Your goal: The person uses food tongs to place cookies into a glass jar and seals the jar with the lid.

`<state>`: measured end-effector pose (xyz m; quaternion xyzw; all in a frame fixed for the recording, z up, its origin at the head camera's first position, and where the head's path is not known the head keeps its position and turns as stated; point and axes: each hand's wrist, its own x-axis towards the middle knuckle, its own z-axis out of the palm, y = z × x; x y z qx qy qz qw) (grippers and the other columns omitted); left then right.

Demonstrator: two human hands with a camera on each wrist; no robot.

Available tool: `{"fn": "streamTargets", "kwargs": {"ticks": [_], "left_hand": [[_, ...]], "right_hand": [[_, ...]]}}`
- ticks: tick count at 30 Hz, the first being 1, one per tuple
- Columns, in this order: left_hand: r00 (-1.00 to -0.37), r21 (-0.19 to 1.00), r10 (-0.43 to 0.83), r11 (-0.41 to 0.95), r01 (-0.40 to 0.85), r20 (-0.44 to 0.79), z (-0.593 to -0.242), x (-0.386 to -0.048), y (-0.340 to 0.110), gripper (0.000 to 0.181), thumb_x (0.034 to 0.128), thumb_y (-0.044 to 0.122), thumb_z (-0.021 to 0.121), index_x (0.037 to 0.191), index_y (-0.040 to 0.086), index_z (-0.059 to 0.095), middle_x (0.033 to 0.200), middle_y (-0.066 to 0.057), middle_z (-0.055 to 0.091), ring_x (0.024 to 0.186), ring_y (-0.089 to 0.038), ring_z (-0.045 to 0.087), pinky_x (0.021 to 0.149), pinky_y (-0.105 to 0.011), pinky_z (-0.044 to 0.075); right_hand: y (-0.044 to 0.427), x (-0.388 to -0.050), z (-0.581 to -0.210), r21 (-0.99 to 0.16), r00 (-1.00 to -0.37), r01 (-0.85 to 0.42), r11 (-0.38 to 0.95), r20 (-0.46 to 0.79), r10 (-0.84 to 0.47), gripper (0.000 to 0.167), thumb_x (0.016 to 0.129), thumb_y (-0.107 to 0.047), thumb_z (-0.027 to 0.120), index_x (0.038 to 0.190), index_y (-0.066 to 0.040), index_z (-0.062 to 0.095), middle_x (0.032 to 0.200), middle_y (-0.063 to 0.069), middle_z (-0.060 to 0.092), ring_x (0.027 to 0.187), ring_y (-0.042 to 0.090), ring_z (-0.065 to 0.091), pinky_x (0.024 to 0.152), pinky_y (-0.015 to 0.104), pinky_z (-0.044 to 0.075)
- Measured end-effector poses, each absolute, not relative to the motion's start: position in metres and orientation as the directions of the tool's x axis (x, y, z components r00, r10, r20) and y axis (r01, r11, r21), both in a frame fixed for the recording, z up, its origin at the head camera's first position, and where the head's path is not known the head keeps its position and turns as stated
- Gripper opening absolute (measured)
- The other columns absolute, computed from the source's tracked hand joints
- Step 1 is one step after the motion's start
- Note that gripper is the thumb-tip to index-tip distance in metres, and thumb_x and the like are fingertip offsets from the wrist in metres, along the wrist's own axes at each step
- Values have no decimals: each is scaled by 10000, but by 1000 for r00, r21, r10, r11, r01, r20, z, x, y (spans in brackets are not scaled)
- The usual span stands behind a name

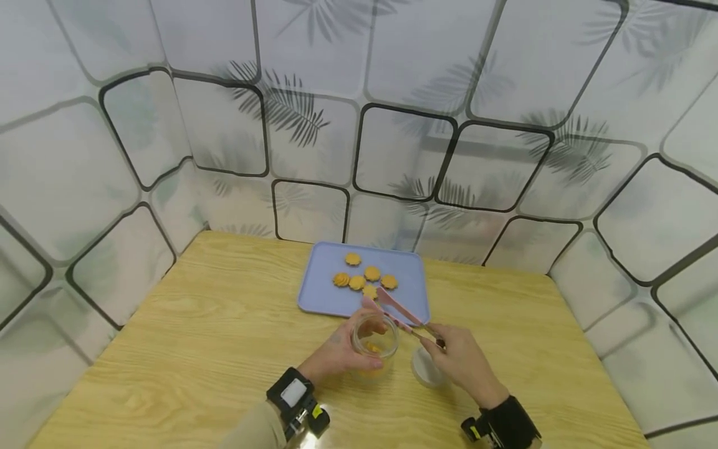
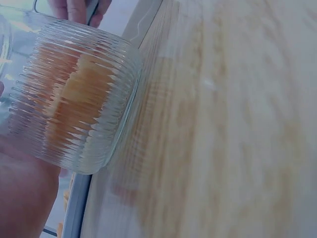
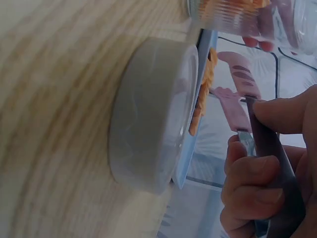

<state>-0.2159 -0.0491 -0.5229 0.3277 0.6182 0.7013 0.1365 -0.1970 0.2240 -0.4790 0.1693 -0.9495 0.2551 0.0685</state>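
Note:
A clear ribbed glass jar (image 1: pixel 374 340) is gripped by my left hand (image 1: pixel 336 352) just in front of the tray; orange-yellow cookies (image 2: pixel 81 94) lie inside it. My right hand (image 1: pixel 462 358) holds pink-tipped metal tongs (image 1: pixel 401 310), whose two tips stand apart with nothing between them, over the tray's near edge. In the right wrist view my fingers (image 3: pixel 252 183) and thumb curl round the tongs' handles. Several scalloped cookies (image 1: pixel 372 273) lie on the blue tray (image 1: pixel 320 293).
A round white lid (image 1: pixel 427 368) lies on the wooden table (image 1: pixel 224 324) beside the jar, under my right hand. Patterned fabric walls (image 1: pixel 314 143) rise behind the table and on both sides.

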Motion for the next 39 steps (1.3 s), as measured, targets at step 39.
{"fn": "streamTargets", "kwargs": {"ticks": [39], "left_hand": [[-758, 958, 587, -198, 205, 284, -524, -216, -48, 719, 826, 88, 837, 1431, 145, 452, 1412, -216, 526, 1341, -334, 480, 1093, -510, 455]], "right_hand": [[249, -138, -453, -506, -858, -464, 727, 462, -226, 238, 894, -1, 744, 1126, 51, 751, 700, -102, 583, 510, -50, 355, 412, 166, 343]]}}
